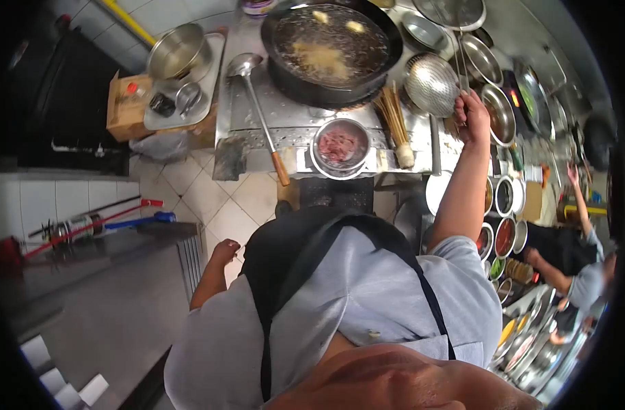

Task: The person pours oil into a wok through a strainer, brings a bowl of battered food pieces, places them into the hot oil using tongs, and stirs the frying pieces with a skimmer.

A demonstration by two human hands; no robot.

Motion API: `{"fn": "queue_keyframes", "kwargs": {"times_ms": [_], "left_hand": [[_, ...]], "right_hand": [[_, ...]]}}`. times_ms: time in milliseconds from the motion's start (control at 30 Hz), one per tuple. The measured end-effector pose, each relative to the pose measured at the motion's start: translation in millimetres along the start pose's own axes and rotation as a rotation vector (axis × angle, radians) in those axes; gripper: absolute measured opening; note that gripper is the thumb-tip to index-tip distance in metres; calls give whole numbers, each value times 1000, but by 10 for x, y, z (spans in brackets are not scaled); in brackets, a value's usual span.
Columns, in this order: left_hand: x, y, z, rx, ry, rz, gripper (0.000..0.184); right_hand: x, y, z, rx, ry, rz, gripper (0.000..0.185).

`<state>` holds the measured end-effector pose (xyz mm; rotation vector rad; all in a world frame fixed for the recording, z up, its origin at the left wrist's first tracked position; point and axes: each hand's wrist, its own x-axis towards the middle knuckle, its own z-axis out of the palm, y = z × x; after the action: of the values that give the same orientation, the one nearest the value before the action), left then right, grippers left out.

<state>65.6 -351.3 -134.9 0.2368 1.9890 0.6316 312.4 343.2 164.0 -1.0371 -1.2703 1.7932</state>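
Note:
My right hand (473, 117) is closed around the thin handle of a round strainer (452, 9), whose bowl is at the top edge of the view. Just left of that hand lies a perforated skimmer (430, 83) with a dark handle pointing toward me. A black wok (277, 72) holds bubbling oil, with pale pieces floating in it. Down at my side, my left hand (223, 253) has its fingers curled and appears to hold nothing. In front of me, a metal bowl (316, 152) contains raw sliced meat (338, 145).
A ladle (257, 113) and a bamboo brush (394, 123) flank the bowl. Left of the stove stands a tray (206, 102) with a metal pot (179, 51). Several seasoning containers (505, 236) line the right side, where another person (579, 260) works. A steel counter (114, 294) is at left.

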Motion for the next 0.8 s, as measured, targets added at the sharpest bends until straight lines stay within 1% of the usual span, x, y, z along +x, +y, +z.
{"fn": "queue_keyframes", "kwargs": {"times_ms": [33,67,100,133,167,200,267,300,333,400,433,500,533,600,633,667,700,733,767,800], "left_hand": [[-76,125,18,-84,-4,-169,27],[-134,176,39,-102,8,-171,27],[-168,219,54,-144,57,-156,27],[-169,229,42,-183,106,-136,27],[-135,109,58,-215,113,-107,27],[-127,28,56,-264,103,-121,28],[-149,-117,65,-249,133,-128,27],[-184,-211,88,-254,180,-121,26],[-238,-302,112,-273,222,-60,26],[-269,-501,131,-322,234,-185,28],[-417,-489,165,-444,290,-156,29],[-627,-504,181,-505,307,-177,28],[-688,-590,218,-547,287,-184,28],[-437,-1300,331,-131,157,107,26],[-412,-1397,415,-212,100,-29,24],[-421,-1323,499,-530,92,-412,22],[-392,-1271,510,-469,53,-469,21],[-362,-1263,455,-396,16,-529,20],[-238,-1294,416,-393,-31,-524,20],[-97,-1333,360,-385,-76,-522,20]], "right_hand": [[54,-24,308,-98,-10,-29,23],[157,-34,577,-194,-14,-63,23],[391,19,784,-314,-128,-132,27],[517,31,1128,-463,-144,-230,36],[667,45,1497,-779,-89,-422,43],[795,65,1884,-1088,-24,-617,50],[948,165,2687,-1087,-82,-748,47],[1007,292,3059,-1206,-52,-785,44],[1064,443,3381,-1327,-25,-823,42],[1148,663,3864,-1426,-47,-728,39],[1176,664,4032,-1417,-53,-734,39],[1203,717,4109,-1780,-485,-556,39],[1210,786,4063,-1794,-476,-529,39],[1221,869,3900,-1546,-306,-617,40],[1117,878,3702,-1435,-225,-598,40],[951,878,3447,-1300,-180,-611,41],[767,861,3155,-1161,-134,-623,41],[624,863,2826,-1111,-108,-586,44],[476,862,2494,-1059,-99,-565,46],[197,796,2270,-950,-54,-476,45]]}}
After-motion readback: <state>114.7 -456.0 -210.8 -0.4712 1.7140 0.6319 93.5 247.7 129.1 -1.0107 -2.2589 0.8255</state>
